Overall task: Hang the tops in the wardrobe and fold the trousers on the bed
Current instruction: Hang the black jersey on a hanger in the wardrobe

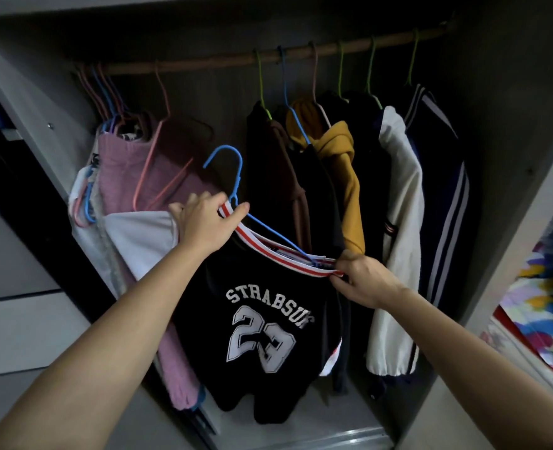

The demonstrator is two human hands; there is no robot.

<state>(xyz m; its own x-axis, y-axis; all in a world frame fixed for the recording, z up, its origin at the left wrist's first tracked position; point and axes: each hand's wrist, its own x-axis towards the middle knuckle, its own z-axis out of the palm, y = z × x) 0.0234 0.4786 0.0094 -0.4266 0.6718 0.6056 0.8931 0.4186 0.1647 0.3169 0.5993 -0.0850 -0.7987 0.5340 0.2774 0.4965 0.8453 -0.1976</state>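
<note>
**Both hands hold the jersey's collar in front of the open wardrobe**

The left fingers [200,198] are curled over the left end of a red-and-white striped collar [288,259], with the thumb pressed on its front; the left hand [203,225] grips the fabric just below the neck of a blue hanger [236,177]. The right fingers [345,258] pinch the right end of the same collar between fingertips and thumb, and the right hand [366,282] sits just beside the hanger's lower arm, which runs inside the neckline.

The collar belongs to a black jersey top [262,345] printed with white letters and the number 23, with a white sleeve [138,238] spread to the left. It hangs from the two hands, tilted down to the right. The hanger's hook points up and stands free, well below the wooden rail [203,61].

Behind, more tops hang on the rail: a pink sweater [122,164] on the left, then a brown top [278,151], a mustard hoodie [343,157], a cream-sleeved jacket [398,190] and a navy striped jacket [441,177]. An empty pink hanger [158,147] hangs just left of the blue hook. Past the wardrobe's right wall [512,125], colourful fabric [535,297] shows.
</note>
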